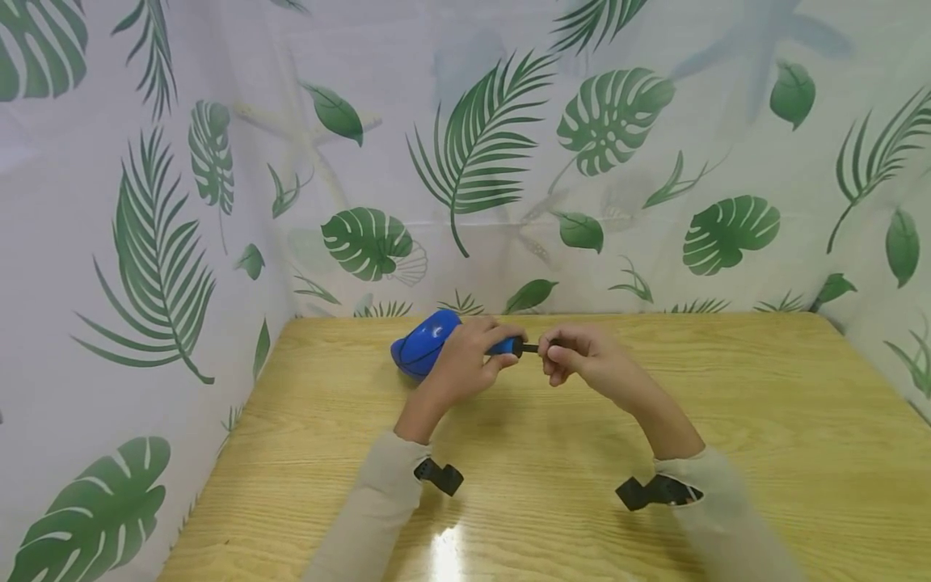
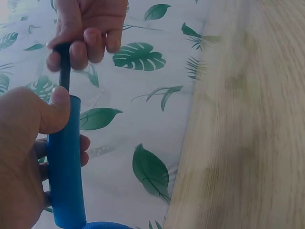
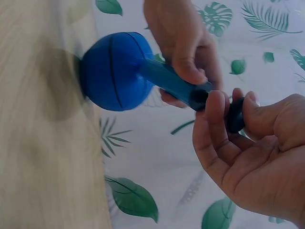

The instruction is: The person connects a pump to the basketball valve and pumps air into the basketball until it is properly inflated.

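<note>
My left hand [image 1: 465, 360] grips the blue barrel of a small hand pump [image 2: 66, 167], thumb near its top end. A dark rod sticks out of that end, and my right hand [image 1: 592, 360] pinches the black handle [image 3: 236, 116] at its tip between thumb and fingers. Joined to the pump's other end is a blue ball [image 3: 114, 76] with thin dark lines on its surface. In the head view the ball lies left of the pump, partly hidden behind the left hand, and its outline there looks uneven.
A wood-grain table [image 1: 538, 501] lies beneath both hands. Behind it and at the sides hang white sheets [image 1: 494, 170] printed with green leaves. Each wrist carries a black camera mount [image 1: 440, 475] next to a light sleeve [image 1: 371, 509].
</note>
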Demonstrator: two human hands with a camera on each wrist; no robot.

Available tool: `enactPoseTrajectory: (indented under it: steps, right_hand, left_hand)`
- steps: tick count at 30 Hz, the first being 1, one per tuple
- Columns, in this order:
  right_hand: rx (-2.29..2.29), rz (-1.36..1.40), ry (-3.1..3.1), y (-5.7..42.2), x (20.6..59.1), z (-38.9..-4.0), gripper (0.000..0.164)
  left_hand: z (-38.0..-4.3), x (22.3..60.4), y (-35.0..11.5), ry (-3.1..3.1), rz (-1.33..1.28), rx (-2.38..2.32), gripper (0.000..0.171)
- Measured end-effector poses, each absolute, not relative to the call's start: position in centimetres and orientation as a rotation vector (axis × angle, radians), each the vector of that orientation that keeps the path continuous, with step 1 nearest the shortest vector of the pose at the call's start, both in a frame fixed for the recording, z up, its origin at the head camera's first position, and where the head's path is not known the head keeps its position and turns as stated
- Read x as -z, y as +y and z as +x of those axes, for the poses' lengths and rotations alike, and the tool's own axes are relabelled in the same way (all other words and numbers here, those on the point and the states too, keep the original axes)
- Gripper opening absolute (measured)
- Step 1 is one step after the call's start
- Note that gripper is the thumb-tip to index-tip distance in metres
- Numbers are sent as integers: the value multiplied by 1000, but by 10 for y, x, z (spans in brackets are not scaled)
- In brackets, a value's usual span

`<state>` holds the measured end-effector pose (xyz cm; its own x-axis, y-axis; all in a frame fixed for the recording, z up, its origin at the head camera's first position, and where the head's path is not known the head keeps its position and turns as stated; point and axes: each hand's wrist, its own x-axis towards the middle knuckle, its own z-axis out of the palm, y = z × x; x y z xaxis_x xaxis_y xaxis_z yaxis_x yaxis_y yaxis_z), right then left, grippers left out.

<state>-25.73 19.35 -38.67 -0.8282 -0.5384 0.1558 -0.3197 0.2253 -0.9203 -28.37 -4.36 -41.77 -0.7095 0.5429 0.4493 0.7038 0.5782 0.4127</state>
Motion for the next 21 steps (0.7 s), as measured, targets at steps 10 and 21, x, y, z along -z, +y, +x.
enactPoseTrajectory:
  steps: [10,21]
  right_hand:
    - [1652,-791,2300,178,398,-258,18]
    - [1596,-936,2240,206,382,-260,16]
  left_hand:
    - [-282,417,-42,-2565,-1051,800,34]
    - [-287,413,-56,-2614,-952,847,34]
